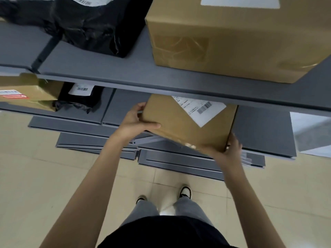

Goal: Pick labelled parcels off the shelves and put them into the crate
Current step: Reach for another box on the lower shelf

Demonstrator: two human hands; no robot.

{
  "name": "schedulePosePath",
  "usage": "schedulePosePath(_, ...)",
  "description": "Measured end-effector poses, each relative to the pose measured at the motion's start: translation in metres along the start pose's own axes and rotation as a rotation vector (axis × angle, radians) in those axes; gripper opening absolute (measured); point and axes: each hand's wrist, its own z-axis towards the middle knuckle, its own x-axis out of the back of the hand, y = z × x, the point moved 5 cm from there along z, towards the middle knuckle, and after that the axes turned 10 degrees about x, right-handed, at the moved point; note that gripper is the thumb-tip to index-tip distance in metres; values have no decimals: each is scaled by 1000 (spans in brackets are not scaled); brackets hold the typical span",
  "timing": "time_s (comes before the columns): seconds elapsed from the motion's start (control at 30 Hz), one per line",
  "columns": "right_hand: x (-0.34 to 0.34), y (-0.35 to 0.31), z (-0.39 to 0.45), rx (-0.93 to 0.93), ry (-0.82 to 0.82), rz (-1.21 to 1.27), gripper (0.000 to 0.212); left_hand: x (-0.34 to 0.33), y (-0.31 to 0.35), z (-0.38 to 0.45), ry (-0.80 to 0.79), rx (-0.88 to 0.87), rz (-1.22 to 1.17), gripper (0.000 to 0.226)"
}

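1. Lowest in the frame, nearest the camera, sits the person's black top (166, 233), with grey trousers (189, 206) and two dark-and-white shoes (185, 192) below it on the beige tiled floor (35, 176).
2. Both bare forearms reach up from the bottom edge toward the centre of the frame.
3. At centre, the left hand (136, 120) grips the left end of a brown cardboard parcel (179, 126), thumb across its near face, fingers curled round the far edge.
4. Right of centre, the right hand (227, 151) holds the parcel's lower right corner, fingers wrapped under it.
5. That parcel is tilted, its upper part tucked beneath the front lip of the grey upper shelf (125, 76), and carries a white barcode label (200, 108).
6. On the upper shelf stand a large brown carton (232, 42) at upper right and a black poly bag (89, 27) at upper left.
7. At left centre, on the lower shelf (263, 129), lie a smaller black bag (80, 99) and a brown box with a red-and-white sticker (19, 93).
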Motion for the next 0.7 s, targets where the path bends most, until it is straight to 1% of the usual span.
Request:
schedulePosePath(0.07,-19,-3,-22,-10,-9,56,97,23,-12,-12,-19,22,13,77)
schedulePosePath(0.13,-38,-6,-36,-27,-30,59,102,42,-27,-22,-19,60,11,80)
schedulePosePath(0.2,-52,-10,-41,-47,-50,60,105,56,-41,-29,2,85,-4,78)
schedulePosePath(0.37,-64,-17,-37,-33,-41,28,99,69,-52,-30,9,83,-38,78)
schedulePosePath(0.5,-60,-20,-16,-44,-17,-30,94,63,-48,-24,26,50,-27,79)
schedulePosePath(0.6,-49,-19,14,-107,14,-48,91,45,-36,-12,40,22,-20,79)
schedulePosePath(0.63,-45,-17,24,-131,19,-39,90,38,-31,-6,45,18,-8,79)
schedulePosePath(0.7,-43,-12,39,-162,10,61,91,24,-23,8,26,27,33,78)
